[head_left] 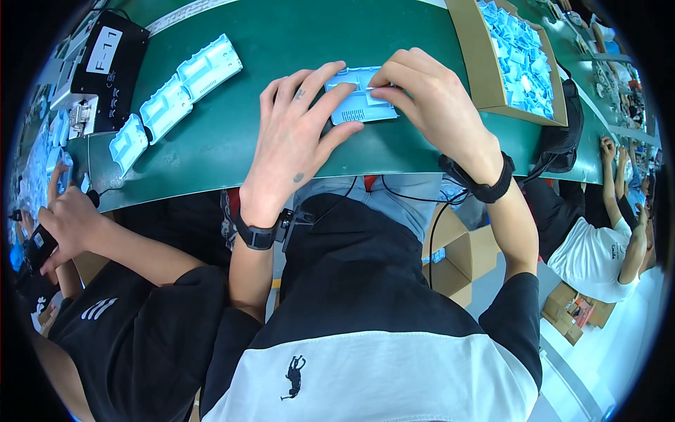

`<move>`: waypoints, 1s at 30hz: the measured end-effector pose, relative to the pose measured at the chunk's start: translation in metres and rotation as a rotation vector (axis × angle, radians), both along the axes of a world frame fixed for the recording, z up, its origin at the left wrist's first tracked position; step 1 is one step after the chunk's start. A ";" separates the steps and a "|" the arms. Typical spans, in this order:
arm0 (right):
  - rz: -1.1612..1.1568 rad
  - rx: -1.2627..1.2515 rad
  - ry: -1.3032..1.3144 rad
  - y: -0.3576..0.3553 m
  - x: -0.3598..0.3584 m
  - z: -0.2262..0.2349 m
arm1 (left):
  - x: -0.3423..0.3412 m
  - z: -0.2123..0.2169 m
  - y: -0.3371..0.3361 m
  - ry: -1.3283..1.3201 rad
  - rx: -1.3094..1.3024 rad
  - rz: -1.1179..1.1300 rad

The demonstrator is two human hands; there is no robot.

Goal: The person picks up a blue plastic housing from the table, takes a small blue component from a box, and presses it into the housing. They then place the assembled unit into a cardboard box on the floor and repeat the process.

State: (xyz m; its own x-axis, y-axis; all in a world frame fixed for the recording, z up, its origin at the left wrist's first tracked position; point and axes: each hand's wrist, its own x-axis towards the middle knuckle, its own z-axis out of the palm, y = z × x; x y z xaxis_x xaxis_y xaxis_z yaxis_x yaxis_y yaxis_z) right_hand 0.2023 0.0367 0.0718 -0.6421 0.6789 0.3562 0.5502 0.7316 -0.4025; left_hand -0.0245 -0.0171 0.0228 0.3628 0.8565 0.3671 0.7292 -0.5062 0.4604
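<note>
Blue plastic shell [373,112] lies on green counter [295,35], between the hands. Left hand [287,130]: fingers spread, touching shell's left side, unclenched. Right hand [446,105]: thumb and index drawn together over shell; can't tell if gripping anything. Blue housings [166,110] lined up left; cardboard box [476,67] of blue pieces [519,63] right.

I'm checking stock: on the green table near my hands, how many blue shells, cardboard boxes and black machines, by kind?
Blue shells: 4 (three in a row, plus the handled shell)
Cardboard box: 1
Black machine: 1
Total: 6
</note>
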 end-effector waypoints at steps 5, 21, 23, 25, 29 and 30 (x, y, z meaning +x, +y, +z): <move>0.032 -0.021 -0.008 0.009 0.002 -0.006 | -0.002 -0.002 0.001 -0.006 0.013 0.000; 0.073 -0.148 -0.061 0.010 -0.001 -0.002 | -0.003 0.000 0.001 0.022 -0.011 -0.014; 0.077 -0.133 -0.132 0.012 -0.006 0.002 | -0.001 0.001 0.001 0.030 0.010 -0.015; 0.064 -0.130 -0.160 0.010 -0.007 -0.002 | 0.000 -0.001 0.001 0.040 0.018 -0.031; 0.030 -0.086 -0.098 0.011 -0.010 -0.008 | 0.003 -0.003 0.004 0.035 0.094 -0.068; 0.025 -0.068 -0.117 0.009 -0.011 -0.012 | 0.004 -0.004 0.000 0.034 0.086 -0.055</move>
